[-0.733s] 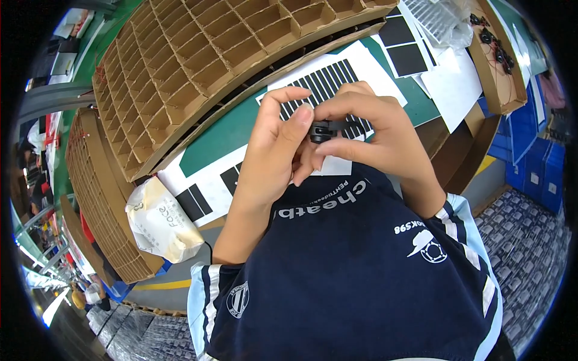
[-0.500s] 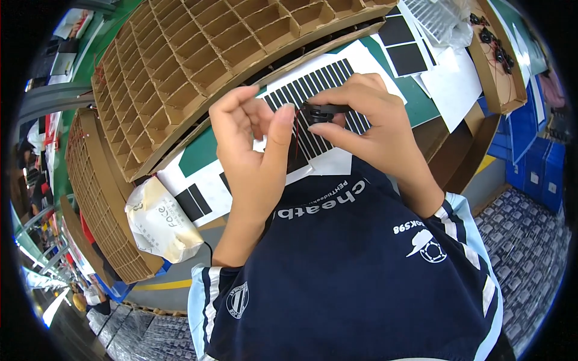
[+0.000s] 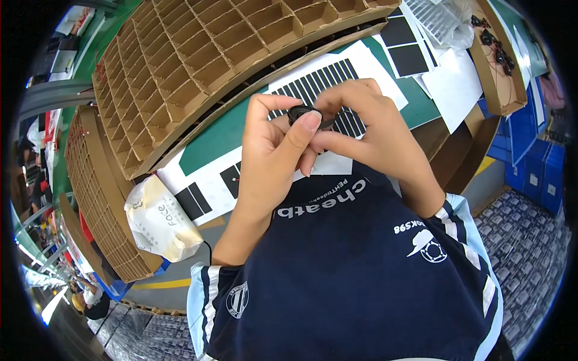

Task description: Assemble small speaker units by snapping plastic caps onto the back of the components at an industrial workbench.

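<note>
Over the striped sheet, my left hand (image 3: 271, 147) pinches a small round black part (image 3: 303, 112) between thumb and fingers, with its ring-shaped face turned up. From the other side, my right hand (image 3: 367, 123) closes thumb and fingers on the dark edge of the same part. My fingers hide most of its underside. Beneath both hands lies a white sheet with rows of black strips (image 3: 337, 75).
A large cardboard divider tray (image 3: 198, 60) spans the back left, with another divider tray (image 3: 108, 204) at the left. A crumpled white paper bag (image 3: 162, 219) stands nearby. Black-patched sheets (image 3: 404, 45) and a cardboard box (image 3: 515, 99) of black wired parts lie at right.
My left hand has moved right and closed on the round black part, which has turned its round face upward. My right hand has shifted slightly down, still on the part.
</note>
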Demonstrator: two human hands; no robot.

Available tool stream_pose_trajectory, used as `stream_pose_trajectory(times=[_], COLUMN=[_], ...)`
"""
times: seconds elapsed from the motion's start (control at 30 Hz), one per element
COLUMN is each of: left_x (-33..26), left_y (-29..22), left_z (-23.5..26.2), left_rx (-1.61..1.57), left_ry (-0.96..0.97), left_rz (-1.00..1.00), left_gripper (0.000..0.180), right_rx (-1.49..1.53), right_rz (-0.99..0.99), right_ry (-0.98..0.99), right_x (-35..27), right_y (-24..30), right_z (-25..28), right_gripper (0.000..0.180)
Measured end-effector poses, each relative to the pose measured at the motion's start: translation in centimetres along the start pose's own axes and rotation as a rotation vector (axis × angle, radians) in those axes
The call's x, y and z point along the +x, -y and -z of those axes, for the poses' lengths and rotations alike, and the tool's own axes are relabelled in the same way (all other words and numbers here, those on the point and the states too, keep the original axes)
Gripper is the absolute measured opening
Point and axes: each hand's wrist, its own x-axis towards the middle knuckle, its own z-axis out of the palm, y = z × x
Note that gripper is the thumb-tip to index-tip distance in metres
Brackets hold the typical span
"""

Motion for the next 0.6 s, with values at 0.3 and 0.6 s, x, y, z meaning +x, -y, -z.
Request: stream_pose_trajectory(times=[0.3, 0.6], left_x=[0.1, 0.0], left_y=[0.3, 0.3], left_z=[0.2, 0.5], left_rx=[-0.142, -0.172], left_ry=[0.053, 0.126], left_rz=[0.050, 0.106], left_gripper=[0.020, 0.020], right_rx=[0.323, 0.403], right_rz=[0.029, -0.080], right_ry=[0.125, 0.159], right_x=[0.2, 0.0], right_y=[-1.2, -0.9], right_z=[0.7, 0.9], right_gripper=[0.015, 0.016])
